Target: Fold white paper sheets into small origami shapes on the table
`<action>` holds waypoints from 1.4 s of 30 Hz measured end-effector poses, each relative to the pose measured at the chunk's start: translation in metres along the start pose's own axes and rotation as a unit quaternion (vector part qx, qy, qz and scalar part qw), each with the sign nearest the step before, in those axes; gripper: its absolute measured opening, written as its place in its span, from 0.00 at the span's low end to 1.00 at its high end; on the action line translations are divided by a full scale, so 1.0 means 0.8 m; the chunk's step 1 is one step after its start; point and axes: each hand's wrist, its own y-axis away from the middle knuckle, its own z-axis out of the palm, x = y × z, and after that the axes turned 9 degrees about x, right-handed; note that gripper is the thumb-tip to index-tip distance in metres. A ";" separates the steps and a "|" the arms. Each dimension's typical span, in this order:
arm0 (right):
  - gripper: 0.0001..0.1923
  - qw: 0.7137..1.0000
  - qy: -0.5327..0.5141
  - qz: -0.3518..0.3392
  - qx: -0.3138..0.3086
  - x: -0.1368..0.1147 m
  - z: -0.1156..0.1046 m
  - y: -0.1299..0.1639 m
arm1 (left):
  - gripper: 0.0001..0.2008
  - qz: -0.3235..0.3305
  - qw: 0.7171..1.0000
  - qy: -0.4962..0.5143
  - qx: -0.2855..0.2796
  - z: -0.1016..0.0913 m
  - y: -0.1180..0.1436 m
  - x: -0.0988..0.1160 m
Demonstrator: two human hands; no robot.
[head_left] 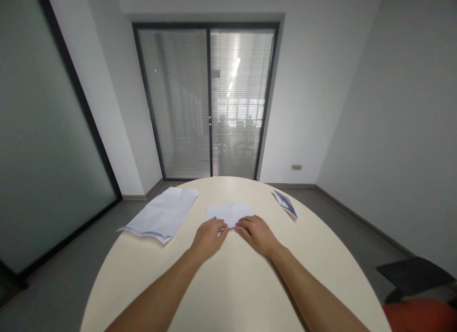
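A white sheet of paper lies in the middle of the round table, its near edge slightly raised. My left hand has that edge between thumb and fingers on the left side. On the right side, my right hand pinches the same edge, thumb toward me and fingers over the top. A small gap separates the two thumbs. Parts of the near edge are covered by my fingers, so I cannot tell how it is folded there.
A loose stack of white paper lies at the left, hanging slightly over the table's edge. A folded paper piece rests at the right rim of the cream table. A chair with a red seat stands at the lower right.
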 end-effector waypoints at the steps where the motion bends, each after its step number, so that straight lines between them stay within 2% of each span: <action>1: 0.23 1.000 0.002 0.008 -0.003 0.000 -0.001 0.000 | 0.14 -0.006 1.000 0.005 0.001 0.000 0.000 0.000; 8: 0.23 0.994 0.036 0.106 0.010 0.013 0.002 -0.001 | 0.14 -0.065 0.997 0.039 0.018 0.002 -0.004 -0.006; 13: 0.18 0.994 0.022 0.105 0.036 0.019 0.005 -0.001 | 0.10 -0.109 0.993 0.014 0.048 0.001 -0.009 -0.013; 16: 0.16 0.996 0.010 0.076 0.051 0.018 0.005 -0.002 | 0.08 -0.078 0.993 0.033 0.086 0.001 -0.010 -0.014; 21: 0.17 0.994 0.003 0.040 0.098 0.019 0.002 -0.003 | 0.06 0.008 0.982 0.044 0.181 0.000 -0.011 -0.014; 26: 0.17 0.985 -0.017 0.037 0.167 0.020 -0.002 -0.002 | 0.12 0.091 0.966 0.042 0.239 -0.005 -0.010 -0.011; 29: 0.16 0.975 -0.054 0.073 0.201 0.020 -0.003 -0.001 | 0.16 0.075 0.948 0.031 0.308 -0.007 -0.012 -0.007; 32: 0.19 0.953 -0.120 0.147 0.238 0.018 -0.005 -0.003 | 0.29 0.036 0.932 0.026 0.359 -0.006 -0.014 -0.002; 34: 0.21 0.932 -0.168 0.188 0.261 0.015 -0.005 -0.006 | 0.34 0.036 0.939 0.021 0.342 -0.005 -0.013 0.002; 36: 0.22 0.915 -0.211 0.214 0.269 0.012 -0.002 -0.009 | 0.33 0.054 0.950 0.007 0.306 -0.004 -0.010 0.006; 39: 0.23 0.890 -0.299 0.231 0.254 0.005 0.007 -0.011 | 0.31 0.087 0.966 -0.006 0.245 -0.003 -0.005 0.011; 42: 0.25 0.853 -0.395 0.241 0.242 -0.003 0.016 -0.012 | 0.31 0.113 0.977 -0.003 0.181 -0.004 0.000 0.015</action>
